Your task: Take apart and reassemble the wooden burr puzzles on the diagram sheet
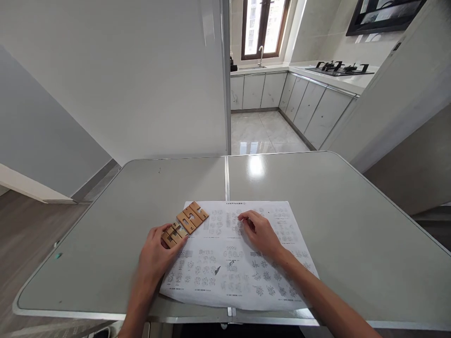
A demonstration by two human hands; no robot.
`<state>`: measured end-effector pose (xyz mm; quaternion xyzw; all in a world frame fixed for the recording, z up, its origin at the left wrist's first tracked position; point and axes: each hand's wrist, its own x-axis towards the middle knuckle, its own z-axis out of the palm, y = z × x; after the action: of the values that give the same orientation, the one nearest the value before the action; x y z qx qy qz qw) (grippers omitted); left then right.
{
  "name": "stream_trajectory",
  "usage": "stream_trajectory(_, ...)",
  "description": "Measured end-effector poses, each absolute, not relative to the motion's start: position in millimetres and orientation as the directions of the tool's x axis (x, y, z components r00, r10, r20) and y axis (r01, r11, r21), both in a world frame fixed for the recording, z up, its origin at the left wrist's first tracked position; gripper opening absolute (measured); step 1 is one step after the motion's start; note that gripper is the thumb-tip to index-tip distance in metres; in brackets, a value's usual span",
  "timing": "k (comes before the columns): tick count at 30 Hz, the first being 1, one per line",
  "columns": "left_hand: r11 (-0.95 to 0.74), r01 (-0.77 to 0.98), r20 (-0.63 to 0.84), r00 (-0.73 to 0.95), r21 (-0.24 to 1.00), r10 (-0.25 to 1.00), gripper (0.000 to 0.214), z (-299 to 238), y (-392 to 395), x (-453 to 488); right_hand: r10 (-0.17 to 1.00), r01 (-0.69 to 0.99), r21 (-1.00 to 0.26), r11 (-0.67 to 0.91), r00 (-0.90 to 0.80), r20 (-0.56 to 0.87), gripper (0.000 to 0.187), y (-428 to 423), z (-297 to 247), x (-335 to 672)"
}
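2 bare hands to go over, so: found the left hand [155, 256] down at the left edge of a printed paper sheet [243, 281], fingers spread loosely and laid on the near end of a row of flat notched wooden pieces [186, 221]. touched them with the fingertips rather than gripped them, nothing clenched. saw that row lying diagonally over the sheet's far-left corner on the grey table [105, 225], pieces side by side and touching. couldn't count the ones under the fingers. found the right hand [261, 233] resting on the middle of the sheet, well apart from the wood, fingers curled loosely with the tips on the print, holding nothing. noticed the sheet covered in rows of small diagrams, too tiny to read, and lying across the metal seam [226, 180] down the table's middle. further back, spotted a kitchen with pale cabinets [260, 89], a gas hob [340, 68] on the counter and a window [264, 26] above a tap.
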<state>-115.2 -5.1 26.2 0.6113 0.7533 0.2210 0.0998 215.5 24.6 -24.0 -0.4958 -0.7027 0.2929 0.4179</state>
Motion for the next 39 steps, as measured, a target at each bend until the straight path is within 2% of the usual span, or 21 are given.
stream_trajectory(4, 0.177, 0.883, 0.104, -0.244, 0.435, 0.964, 0.064, 28, -6, -105, 0.945, 0.448, -0.832, 0.327, -0.163, 0.284, 0.021, 25, -25, 216)
stream_trajectory(7, 0.178, 0.864, 0.111, -0.258, 0.471, 0.96, 0.074, 27, -9, -104, 0.944, 0.448, -0.831, 0.33, -0.165, 0.286, 0.021, 25, -25, 216)
stream_trajectory(10, 0.182, 0.815, 0.133, -0.301, 0.55, 0.944, 0.081, 25, -13, -109, 0.944, 0.446, -0.832, 0.329, -0.169, 0.283, 0.021, 25, -24, 216)
stream_trajectory(13, 0.166, 0.732, 0.149, -0.345, 0.661, 0.927, 0.078, 20, -22, -116, 0.947, 0.448, -0.835, 0.32, -0.17, 0.271, 0.021, 24, -25, 216)
stream_trajectory(16, 0.196, 0.608, 0.098, -0.416, 0.769, 0.904, 0.075, 14, -32, -122, 0.948, 0.454, -0.832, 0.318, -0.166, 0.271, 0.021, 24, -26, 216)
stream_trajectory(19, 0.24, 0.518, 0.037, -0.468, 0.821, 0.883, 0.069, 11, -39, -122, 0.948, 0.454, -0.832, 0.318, -0.163, 0.273, 0.021, 23, -28, 215)
stream_trajectory(27, 0.236, 0.566, 0.087, -0.485, 0.79, 0.87, 0.043, 15, -40, -117, 0.953, 0.437, -0.848, 0.301, -0.167, 0.252, 0.024, 22, -25, 214)
stream_trajectory(39, 0.219, 0.667, 0.104, -0.408, 0.713, 0.907, 0.042, 14, -46, -118, 0.957, 0.417, -0.863, 0.286, -0.172, 0.234, 0.023, 22, -23, 214)
